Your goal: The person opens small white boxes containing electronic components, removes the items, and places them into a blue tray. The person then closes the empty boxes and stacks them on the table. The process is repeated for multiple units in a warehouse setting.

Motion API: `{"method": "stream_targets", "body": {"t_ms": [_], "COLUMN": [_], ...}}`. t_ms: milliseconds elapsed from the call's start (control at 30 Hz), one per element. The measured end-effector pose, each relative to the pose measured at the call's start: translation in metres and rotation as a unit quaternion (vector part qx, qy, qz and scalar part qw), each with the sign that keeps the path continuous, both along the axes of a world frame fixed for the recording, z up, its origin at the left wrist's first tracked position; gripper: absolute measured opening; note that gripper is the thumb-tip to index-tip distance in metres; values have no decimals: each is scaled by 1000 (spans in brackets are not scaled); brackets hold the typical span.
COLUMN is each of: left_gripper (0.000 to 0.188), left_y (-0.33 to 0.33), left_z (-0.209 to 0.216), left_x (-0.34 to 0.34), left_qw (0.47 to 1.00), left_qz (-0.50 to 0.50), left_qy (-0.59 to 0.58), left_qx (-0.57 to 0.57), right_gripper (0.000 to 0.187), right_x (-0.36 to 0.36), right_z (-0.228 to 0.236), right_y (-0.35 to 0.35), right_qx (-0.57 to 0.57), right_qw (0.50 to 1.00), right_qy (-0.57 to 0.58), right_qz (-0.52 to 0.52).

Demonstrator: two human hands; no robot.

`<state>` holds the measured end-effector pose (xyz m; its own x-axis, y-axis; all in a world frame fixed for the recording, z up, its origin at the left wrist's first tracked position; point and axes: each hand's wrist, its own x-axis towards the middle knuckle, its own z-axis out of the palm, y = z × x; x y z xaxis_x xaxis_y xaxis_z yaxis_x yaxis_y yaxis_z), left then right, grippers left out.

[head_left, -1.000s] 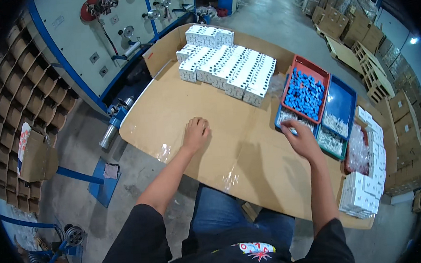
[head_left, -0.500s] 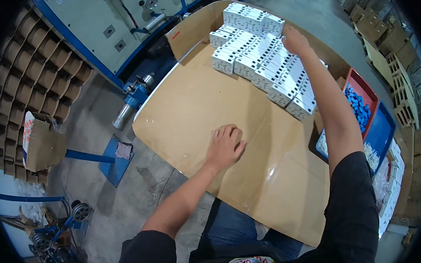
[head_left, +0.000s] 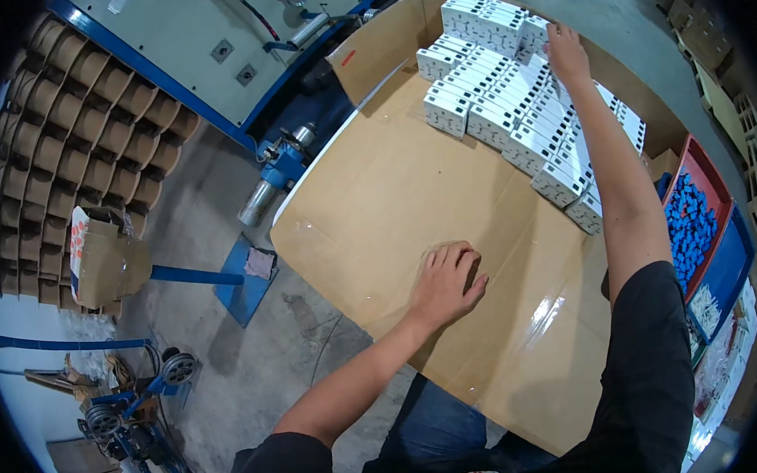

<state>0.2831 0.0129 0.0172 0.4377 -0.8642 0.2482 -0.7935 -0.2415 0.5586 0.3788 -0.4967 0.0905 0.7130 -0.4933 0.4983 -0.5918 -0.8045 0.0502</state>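
Note:
Rows of white rectangular plastic blocks point(head_left: 509, 98) with dark square spots stand packed together on the cardboard sheet point(head_left: 376, 202), at its far right. A shorter second layer sits on the far rows. My right hand point(head_left: 568, 55) reaches to the right end of that upper layer. Its fingers are bent around the end blocks point(head_left: 536, 33), with the fingertips partly hidden. Lower down, my left hand point(head_left: 447, 286) lies palm down on the bare cardboard, fingers loosely apart, holding nothing.
A raised cardboard wall point(head_left: 639, 103) borders the blocks. To the right are a red tray point(head_left: 711, 168) of small blue parts and a blue tray point(head_left: 737, 245) with white pieces. A blue-framed machine point(head_left: 202, 39) stands far left, a blue-based stand point(head_left: 245, 297) on the floor.
The whole view has shifted, so the cardboard and blocks appear farther right. My right hand stays at the end of the upper layer; my left hand still rests on the cardboard.

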Motion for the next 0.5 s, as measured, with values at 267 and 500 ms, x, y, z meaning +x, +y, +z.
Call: {"method": "stream_targets", "body": {"t_ms": [267,500], "left_gripper": [37,38], "left_y": [-1,-7], "left_z": [1,-2], "left_x": [-2,-6], "left_qw": [1000,999], "left_qz": [-3,-3], "left_qy": [-10,-51], "left_qx": [0,-12], "right_gripper": [39,38], "right_x": [-27,-75], "right_z": [23,10], "right_y": [-12,-23], "right_qx": [69,111], "right_qw": [989,985], "right_qy": [-119,-112], "right_qz": [53,67]}}
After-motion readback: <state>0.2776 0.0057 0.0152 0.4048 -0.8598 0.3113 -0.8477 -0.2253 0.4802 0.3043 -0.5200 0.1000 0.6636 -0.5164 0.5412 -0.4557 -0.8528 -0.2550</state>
